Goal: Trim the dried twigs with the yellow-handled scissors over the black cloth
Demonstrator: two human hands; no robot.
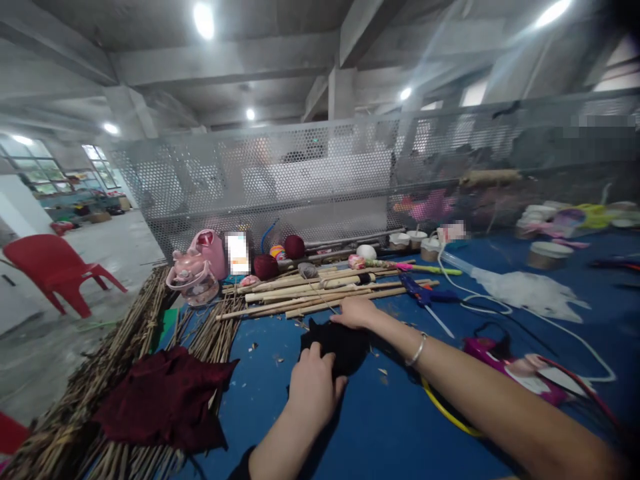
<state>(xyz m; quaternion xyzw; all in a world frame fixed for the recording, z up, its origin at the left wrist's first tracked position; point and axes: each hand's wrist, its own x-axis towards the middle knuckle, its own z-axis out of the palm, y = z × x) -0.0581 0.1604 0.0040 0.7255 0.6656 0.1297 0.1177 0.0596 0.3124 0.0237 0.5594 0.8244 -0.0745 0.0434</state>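
Right forearm (480,387) is spanning four o'clock; black cloth (345,343) is lying at six, seeming light, soft, best held by edges; left hand (311,385) is resting curled over it, right hand (358,313) touching; finger grip unclear.

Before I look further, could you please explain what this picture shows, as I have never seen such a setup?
There is no machine: a person works bare-handed, seen from a head-worn camera looking forward and down. The left hand rests on the near part of a black cloth; the right hand is at its far edge. How firmly either grips it, I cannot tell. Also on the blue table are pale sticks and what looks like a blue glue gun. At left, dark red cloth lies over thin twigs.
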